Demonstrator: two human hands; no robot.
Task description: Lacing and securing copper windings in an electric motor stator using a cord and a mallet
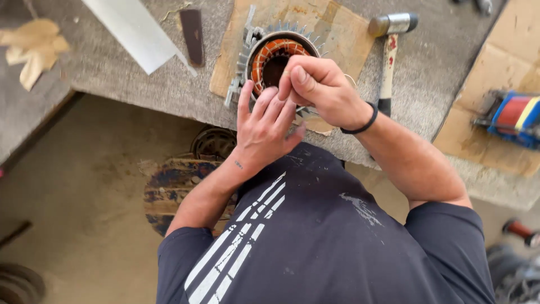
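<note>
A finned metal motor stator with orange-brown copper windings lies on a piece of cardboard at the near edge of a grey bench. My right hand, with a black band at the wrist, hovers over the stator's near side, thumb and forefinger pinched together; a thin wire loop shows beside it. My left hand has its fingers stretched out, and their tips touch the stator's near rim and my right hand. What the pinch holds is hidden.
A hammer with a metal head and stained white handle lies right of the stator. A pale metal strip and a dark flat piece lie at the back left. A blue-and-red device sits on cardboard at the right. A round paint-stained stool stands below the bench.
</note>
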